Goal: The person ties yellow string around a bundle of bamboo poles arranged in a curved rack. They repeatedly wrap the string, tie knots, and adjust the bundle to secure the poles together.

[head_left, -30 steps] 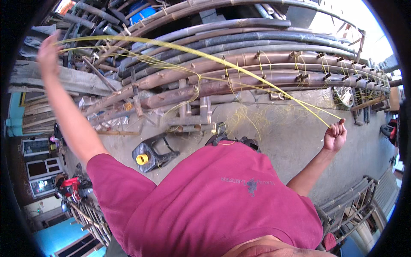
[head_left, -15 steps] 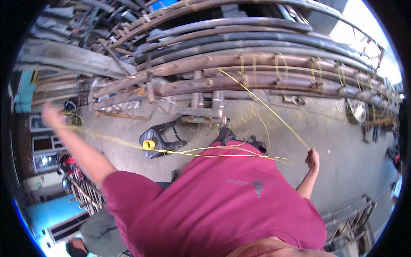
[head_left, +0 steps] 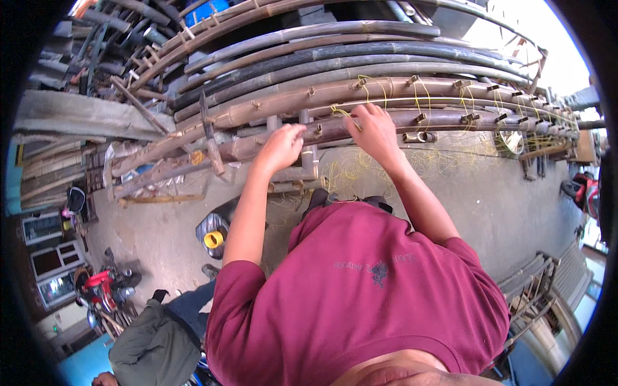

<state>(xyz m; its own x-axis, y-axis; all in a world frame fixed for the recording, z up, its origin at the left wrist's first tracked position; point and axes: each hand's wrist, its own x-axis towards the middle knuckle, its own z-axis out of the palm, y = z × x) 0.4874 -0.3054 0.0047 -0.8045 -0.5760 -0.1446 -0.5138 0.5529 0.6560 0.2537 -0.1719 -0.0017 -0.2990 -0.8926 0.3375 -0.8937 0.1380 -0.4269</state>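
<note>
My left hand (head_left: pixel 282 149) is at the near bamboo pole (head_left: pixel 239 148), its fingers bent together in a pinch; whatever is between them is too small to make out. To its right, my right hand (head_left: pixel 376 134) closes on a yellow cord (head_left: pixel 339 111), which runs up from its fingertips toward the long bamboo rail (head_left: pixel 322 92) behind. Short pegs (head_left: pixel 420 118) stick out along both long poles. Further right, several more loops of yellow cord (head_left: pixel 468 103) wrap around the pair and hang down.
Loose yellow strands (head_left: pixel 360 168) lie on the floor under the poles. A dark jug with a yellow neck (head_left: pixel 213 239) stands left of my body. A hammer (head_left: pixel 209 132) rests across the poles. Behind my left side is a person in a dark green jacket (head_left: pixel 158 344), near a red motorbike (head_left: pixel 100 286).
Both hands have come in from wide apart, left from the far left and right from the lower right, to the bamboo poles. The long stretched yellow strands across my body are out of sight.
</note>
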